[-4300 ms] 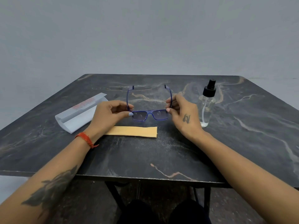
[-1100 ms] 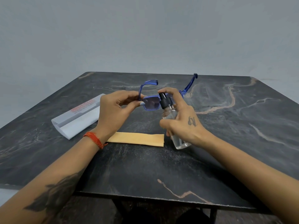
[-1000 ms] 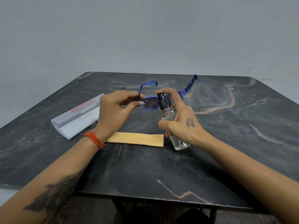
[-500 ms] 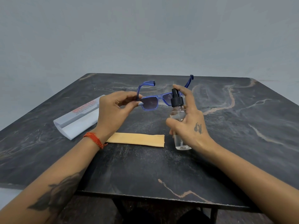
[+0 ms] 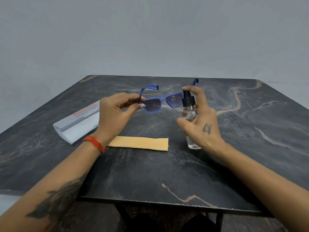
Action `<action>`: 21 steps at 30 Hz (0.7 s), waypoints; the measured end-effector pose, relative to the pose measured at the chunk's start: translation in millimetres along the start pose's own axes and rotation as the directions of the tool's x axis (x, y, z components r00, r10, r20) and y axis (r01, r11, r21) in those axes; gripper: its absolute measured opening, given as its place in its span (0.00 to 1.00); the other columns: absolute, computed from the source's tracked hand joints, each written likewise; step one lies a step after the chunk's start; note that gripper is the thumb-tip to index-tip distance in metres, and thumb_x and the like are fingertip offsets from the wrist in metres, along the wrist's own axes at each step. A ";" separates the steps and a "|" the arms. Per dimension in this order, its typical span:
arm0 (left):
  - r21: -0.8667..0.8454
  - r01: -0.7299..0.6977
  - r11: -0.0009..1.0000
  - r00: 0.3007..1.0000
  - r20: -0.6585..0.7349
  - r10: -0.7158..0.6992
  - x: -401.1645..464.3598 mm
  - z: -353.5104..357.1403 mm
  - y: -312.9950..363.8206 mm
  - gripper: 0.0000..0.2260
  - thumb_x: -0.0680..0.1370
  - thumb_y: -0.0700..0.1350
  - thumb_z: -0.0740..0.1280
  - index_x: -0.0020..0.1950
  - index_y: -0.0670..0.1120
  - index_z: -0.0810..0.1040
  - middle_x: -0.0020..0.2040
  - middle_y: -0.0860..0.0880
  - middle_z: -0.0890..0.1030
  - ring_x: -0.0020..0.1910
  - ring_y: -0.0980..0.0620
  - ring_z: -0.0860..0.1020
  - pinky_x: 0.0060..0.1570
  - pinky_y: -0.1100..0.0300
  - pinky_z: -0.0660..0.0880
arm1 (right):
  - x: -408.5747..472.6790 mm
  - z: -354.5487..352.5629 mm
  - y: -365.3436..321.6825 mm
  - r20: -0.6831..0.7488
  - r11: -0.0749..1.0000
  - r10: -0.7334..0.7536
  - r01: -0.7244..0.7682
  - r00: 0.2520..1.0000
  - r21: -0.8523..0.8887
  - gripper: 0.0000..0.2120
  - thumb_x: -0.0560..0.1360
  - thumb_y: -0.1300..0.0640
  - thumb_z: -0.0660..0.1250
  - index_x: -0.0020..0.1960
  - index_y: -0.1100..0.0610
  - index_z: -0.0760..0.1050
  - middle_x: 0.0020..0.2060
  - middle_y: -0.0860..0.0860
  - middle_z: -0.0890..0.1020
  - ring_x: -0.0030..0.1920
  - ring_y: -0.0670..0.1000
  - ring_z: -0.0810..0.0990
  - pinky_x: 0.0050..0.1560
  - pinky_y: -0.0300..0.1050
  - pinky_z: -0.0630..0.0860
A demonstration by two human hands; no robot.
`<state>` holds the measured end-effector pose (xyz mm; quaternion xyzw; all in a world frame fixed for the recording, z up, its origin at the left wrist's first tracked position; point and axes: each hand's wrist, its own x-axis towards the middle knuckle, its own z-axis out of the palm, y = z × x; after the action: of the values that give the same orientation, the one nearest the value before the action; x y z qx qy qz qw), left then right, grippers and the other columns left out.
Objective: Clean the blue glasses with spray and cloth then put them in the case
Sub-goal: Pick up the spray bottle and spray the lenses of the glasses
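Evidently, I see left hand (image 5: 115, 114) pinching the blue glasses (image 5: 163, 102) above the cloth (image 5: 138, 144), lenses angled toward spray bottle (image 5: 189, 118) gripped by right hand (image 5: 202, 121).

Glasses (image 5: 160, 103): translucent blue frame carrying grey-violet tinted lenses. Bottle (image 5: 189, 114): clear, colourless body showing a black pump cap. Cloth (image 5: 138, 144): plain pale orange-tan, its right edge showing a zigzag cut. Case (image 5: 78, 126): light grey-white, bearing red lettering too small to read. Surface (image 5: 250, 139): black, marble-patterned, with tan and white veins running across it. Left wrist: wearing an orange-red thread band (image 5: 95, 144); left forearm showing a dark tattoo. Right hand (image 5: 203, 121): showing a small dark tattoo on its back. Wall: showing plain bluish grey.
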<state>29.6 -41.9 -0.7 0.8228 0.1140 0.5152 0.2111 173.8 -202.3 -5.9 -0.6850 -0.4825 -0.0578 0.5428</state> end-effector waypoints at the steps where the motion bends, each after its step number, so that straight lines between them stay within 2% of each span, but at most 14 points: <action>1: 0.002 -0.003 1.000 1.000 -0.001 0.003 0.0 -0.2 0.1 0.09 0.71 0.38 0.72 0.50 0.41 0.82 0.44 0.50 0.82 0.43 0.56 0.81 0.47 0.69 0.77 | 0.1 -0.1 -0.5 -0.004 1.000 -0.001 0.001 1.000 0.000 0.33 0.63 0.69 0.65 0.59 0.41 0.63 0.34 0.53 0.79 0.30 0.48 0.76 0.34 0.38 0.74; 4: 0.001 -0.003 1.000 1.000 -0.005 0.003 -0.1 -0.2 0.7 0.08 0.71 0.38 0.73 0.50 0.41 0.83 0.44 0.50 0.82 0.43 0.56 0.81 0.46 0.68 0.77 | 0.5 0.1 -1.0 -0.016 1.000 -0.001 0.001 1.000 -0.003 0.32 0.62 0.69 0.65 0.58 0.41 0.63 0.32 0.52 0.79 0.29 0.48 0.76 0.34 0.40 0.74; 9: -0.020 0.002 1.000 1.000 -0.015 -0.003 0.0 0.1 1.4 0.08 0.70 0.38 0.73 0.49 0.41 0.83 0.43 0.50 0.82 0.42 0.56 0.81 0.46 0.68 0.76 | 2.6 0.3 0.9 -0.048 1.000 0.005 -0.005 0.999 -0.013 0.32 0.61 0.69 0.64 0.57 0.42 0.63 0.27 0.43 0.73 0.24 0.43 0.71 0.32 0.39 0.74; 15: -0.013 0.002 1.000 1.000 -0.015 -0.002 0.0 -0.8 0.9 0.08 0.71 0.38 0.72 0.49 0.41 0.83 0.43 0.49 0.83 0.43 0.55 0.81 0.46 0.68 0.77 | 1.4 -0.2 1.4 -0.037 1.000 -0.001 0.001 0.999 -0.025 0.34 0.62 0.65 0.63 0.62 0.39 0.62 0.26 0.44 0.72 0.24 0.43 0.70 0.34 0.38 0.73; 18: -0.015 0.003 1.000 1.000 -0.016 -0.003 0.3 -0.7 1.0 0.09 0.71 0.38 0.72 0.50 0.41 0.82 0.43 0.49 0.82 0.43 0.55 0.81 0.46 0.69 0.76 | 2.2 -1.0 1.7 -0.026 1.000 0.001 -0.002 1.000 -0.031 0.36 0.62 0.65 0.64 0.64 0.38 0.62 0.28 0.46 0.75 0.27 0.46 0.74 0.37 0.36 0.75; 21: -0.018 0.005 1.000 1.000 -0.014 -0.006 0.4 -0.9 1.1 0.09 0.71 0.38 0.72 0.51 0.41 0.82 0.44 0.50 0.82 0.44 0.56 0.80 0.47 0.70 0.76 | 3.5 -0.8 0.4 0.006 0.999 -0.013 0.014 1.000 -0.053 0.34 0.62 0.67 0.64 0.61 0.40 0.63 0.29 0.49 0.76 0.26 0.46 0.73 0.35 0.42 0.77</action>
<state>28.9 -42.5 0.5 0.8169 0.1132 0.5215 0.2189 176.3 -200.9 -3.8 -0.6959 -0.4869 -0.0723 0.5229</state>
